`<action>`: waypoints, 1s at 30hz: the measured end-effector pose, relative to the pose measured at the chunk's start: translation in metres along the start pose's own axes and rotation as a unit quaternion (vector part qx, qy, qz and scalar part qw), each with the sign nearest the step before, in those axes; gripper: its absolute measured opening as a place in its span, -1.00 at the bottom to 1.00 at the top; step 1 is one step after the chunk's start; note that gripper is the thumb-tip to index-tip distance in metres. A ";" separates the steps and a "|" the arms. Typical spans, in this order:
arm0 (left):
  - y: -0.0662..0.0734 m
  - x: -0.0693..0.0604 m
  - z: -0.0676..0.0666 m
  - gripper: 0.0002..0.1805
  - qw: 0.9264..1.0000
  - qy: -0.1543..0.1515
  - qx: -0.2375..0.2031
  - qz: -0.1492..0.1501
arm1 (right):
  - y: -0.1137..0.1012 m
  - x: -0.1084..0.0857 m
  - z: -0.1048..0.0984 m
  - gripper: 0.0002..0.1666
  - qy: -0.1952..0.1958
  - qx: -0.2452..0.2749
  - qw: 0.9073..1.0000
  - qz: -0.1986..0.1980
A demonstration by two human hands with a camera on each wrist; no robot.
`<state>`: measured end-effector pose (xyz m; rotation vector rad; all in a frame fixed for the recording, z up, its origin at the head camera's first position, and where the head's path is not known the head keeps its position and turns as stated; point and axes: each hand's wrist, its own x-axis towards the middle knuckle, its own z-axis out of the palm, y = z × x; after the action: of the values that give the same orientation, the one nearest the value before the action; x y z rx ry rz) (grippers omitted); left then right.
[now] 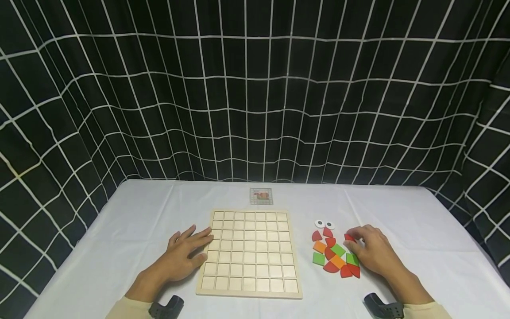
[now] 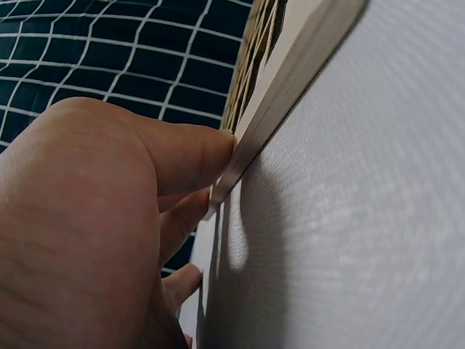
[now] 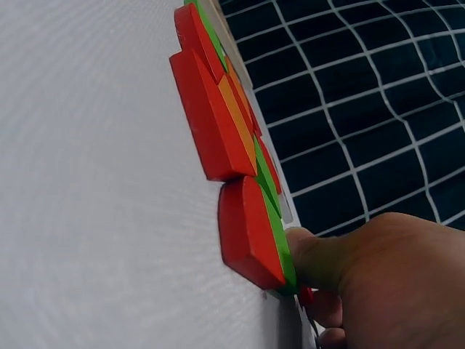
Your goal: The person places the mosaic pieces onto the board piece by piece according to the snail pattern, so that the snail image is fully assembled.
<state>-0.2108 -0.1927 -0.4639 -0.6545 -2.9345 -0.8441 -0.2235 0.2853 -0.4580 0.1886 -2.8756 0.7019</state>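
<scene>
A pale wooden grid board (image 1: 249, 261) lies flat on the table. My left hand (image 1: 181, 254) rests at its left side, fingers spread, fingertips and thumb touching the edge; the left wrist view shows the thumb against the board's side (image 2: 280, 91). On the right, my right hand (image 1: 374, 250) pinches a red curved-edge piece (image 1: 349, 237) between thumb and fingers, at the right side of a loose cluster. That cluster holds red quarter-round pieces (image 1: 331, 267), green squares (image 1: 318, 258), orange squares (image 1: 320, 247) and two white eye discs (image 1: 319, 223). The right wrist view mostly hides the pinched piece.
A small picture card (image 1: 261, 196) with a coloured figure on a grid lies beyond the board. White cloth (image 1: 139, 221) covers the table. A black curtain with white grid lines (image 1: 255, 97) hangs around the back and sides.
</scene>
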 end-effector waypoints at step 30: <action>0.002 -0.001 -0.001 -0.51 1.000 0.001 -0.006 -0.014 | -0.107 0.021 0.015 -0.73 0.156 0.106 0.953 -0.239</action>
<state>-0.2091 -0.1923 -0.4624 -0.6142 -2.9449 -0.8649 -0.2286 0.1822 -0.4191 0.7053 -2.3176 0.8440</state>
